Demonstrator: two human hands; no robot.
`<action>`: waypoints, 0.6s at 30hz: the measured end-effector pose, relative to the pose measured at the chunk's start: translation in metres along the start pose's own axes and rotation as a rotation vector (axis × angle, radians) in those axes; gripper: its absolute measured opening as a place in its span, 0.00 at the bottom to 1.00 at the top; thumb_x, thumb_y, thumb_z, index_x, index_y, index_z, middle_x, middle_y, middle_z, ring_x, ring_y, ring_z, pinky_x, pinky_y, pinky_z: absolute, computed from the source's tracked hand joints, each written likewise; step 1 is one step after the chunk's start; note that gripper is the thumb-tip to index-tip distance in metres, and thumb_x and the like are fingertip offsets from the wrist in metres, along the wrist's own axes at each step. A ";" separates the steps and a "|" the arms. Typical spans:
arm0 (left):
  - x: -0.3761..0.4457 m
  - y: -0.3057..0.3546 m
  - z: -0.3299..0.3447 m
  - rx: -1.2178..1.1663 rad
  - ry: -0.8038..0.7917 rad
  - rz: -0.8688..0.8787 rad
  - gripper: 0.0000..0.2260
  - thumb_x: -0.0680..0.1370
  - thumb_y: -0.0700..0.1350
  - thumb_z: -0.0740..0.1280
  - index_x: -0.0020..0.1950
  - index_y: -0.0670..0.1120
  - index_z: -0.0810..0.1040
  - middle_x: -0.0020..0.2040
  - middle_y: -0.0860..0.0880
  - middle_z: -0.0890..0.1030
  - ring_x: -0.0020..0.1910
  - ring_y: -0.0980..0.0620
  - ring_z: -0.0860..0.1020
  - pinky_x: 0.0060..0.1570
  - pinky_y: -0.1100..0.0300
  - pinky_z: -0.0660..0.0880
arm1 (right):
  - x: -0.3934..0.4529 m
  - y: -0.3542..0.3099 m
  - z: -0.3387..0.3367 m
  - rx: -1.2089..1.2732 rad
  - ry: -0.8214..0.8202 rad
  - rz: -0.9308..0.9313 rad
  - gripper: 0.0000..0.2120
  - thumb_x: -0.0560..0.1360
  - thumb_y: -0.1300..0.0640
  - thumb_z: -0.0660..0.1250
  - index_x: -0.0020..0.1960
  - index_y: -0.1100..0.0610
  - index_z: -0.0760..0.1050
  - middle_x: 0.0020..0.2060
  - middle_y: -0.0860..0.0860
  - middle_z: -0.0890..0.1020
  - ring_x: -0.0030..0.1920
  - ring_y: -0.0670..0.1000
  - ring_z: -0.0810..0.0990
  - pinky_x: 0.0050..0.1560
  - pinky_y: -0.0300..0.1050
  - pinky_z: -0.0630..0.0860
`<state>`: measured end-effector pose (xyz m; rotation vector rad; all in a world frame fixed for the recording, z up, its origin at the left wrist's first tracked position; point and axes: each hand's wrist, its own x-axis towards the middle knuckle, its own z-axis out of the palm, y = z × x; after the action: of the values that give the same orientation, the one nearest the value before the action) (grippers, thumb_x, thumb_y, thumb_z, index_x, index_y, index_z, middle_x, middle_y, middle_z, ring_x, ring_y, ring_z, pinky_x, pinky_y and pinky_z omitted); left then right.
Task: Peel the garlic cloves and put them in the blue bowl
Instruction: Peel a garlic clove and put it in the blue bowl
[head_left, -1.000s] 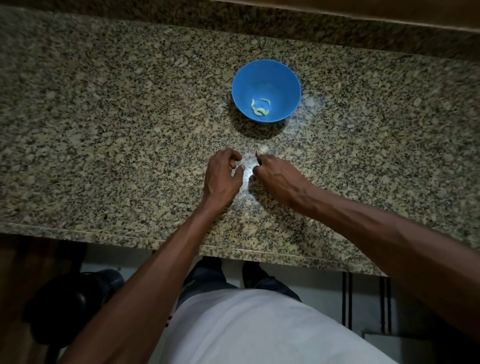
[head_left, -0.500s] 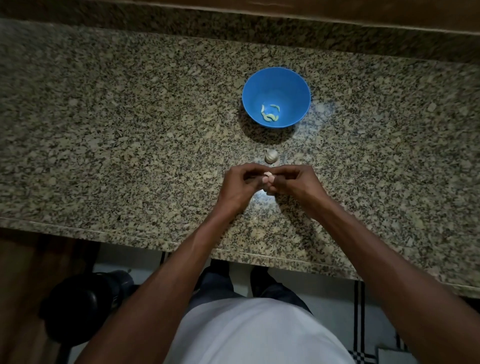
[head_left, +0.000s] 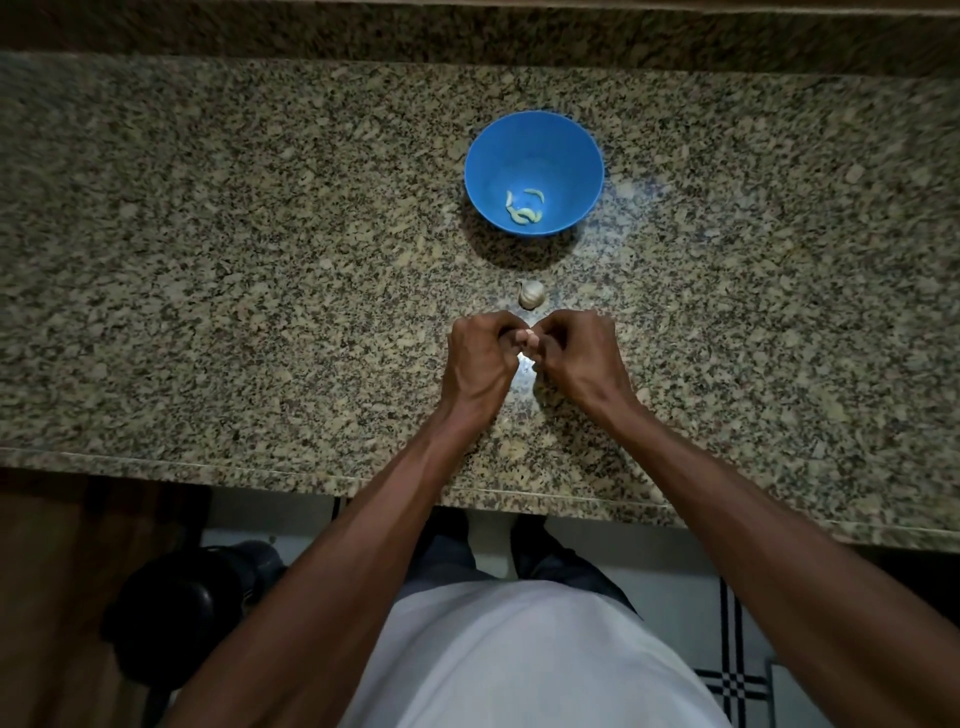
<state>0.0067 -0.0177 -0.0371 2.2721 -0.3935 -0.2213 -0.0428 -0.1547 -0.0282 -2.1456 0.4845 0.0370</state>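
The blue bowl (head_left: 534, 156) stands on the granite counter (head_left: 208, 260) and holds a few peeled pale cloves (head_left: 524, 207) at its bottom. A small whitish garlic bulb (head_left: 531, 294) lies on the counter between the bowl and my hands. My left hand (head_left: 480, 364) and my right hand (head_left: 579, 358) meet fingertip to fingertip just in front of the bulb. Both pinch one small garlic clove (head_left: 528, 338), which my fingers mostly hide.
The counter's front edge (head_left: 260, 470) runs below my wrists. A raised granite backsplash (head_left: 467, 31) borders the far side. A dark round object (head_left: 176, 613) sits on the floor at lower left.
My hands have come together on a clove lifted off the counter and drawn back from the bulb. The bulb stays on the counter, now free of my right hand.
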 end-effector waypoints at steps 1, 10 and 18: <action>0.001 0.000 0.001 0.009 -0.006 -0.017 0.05 0.79 0.37 0.71 0.49 0.42 0.87 0.39 0.49 0.86 0.35 0.57 0.83 0.35 0.56 0.83 | 0.000 0.000 0.001 -0.057 0.002 -0.031 0.08 0.80 0.62 0.71 0.42 0.59 0.82 0.31 0.49 0.82 0.29 0.45 0.82 0.30 0.44 0.82; 0.015 0.003 -0.007 0.051 -0.294 -0.248 0.05 0.78 0.43 0.74 0.46 0.41 0.86 0.36 0.49 0.84 0.29 0.57 0.78 0.25 0.71 0.69 | 0.001 0.003 0.000 -0.478 -0.109 -0.309 0.05 0.79 0.64 0.68 0.45 0.58 0.75 0.41 0.54 0.77 0.36 0.53 0.75 0.35 0.47 0.74; 0.037 -0.008 -0.043 -0.480 -0.650 -0.538 0.08 0.79 0.33 0.68 0.54 0.31 0.83 0.50 0.34 0.85 0.42 0.46 0.83 0.44 0.56 0.83 | 0.005 0.007 -0.005 -0.454 -0.115 -0.405 0.06 0.80 0.68 0.66 0.50 0.60 0.81 0.43 0.53 0.80 0.39 0.50 0.76 0.35 0.31 0.62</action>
<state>0.0547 0.0041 -0.0156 1.7367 -0.0250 -1.2083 -0.0416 -0.1639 -0.0315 -2.6308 -0.0422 0.0460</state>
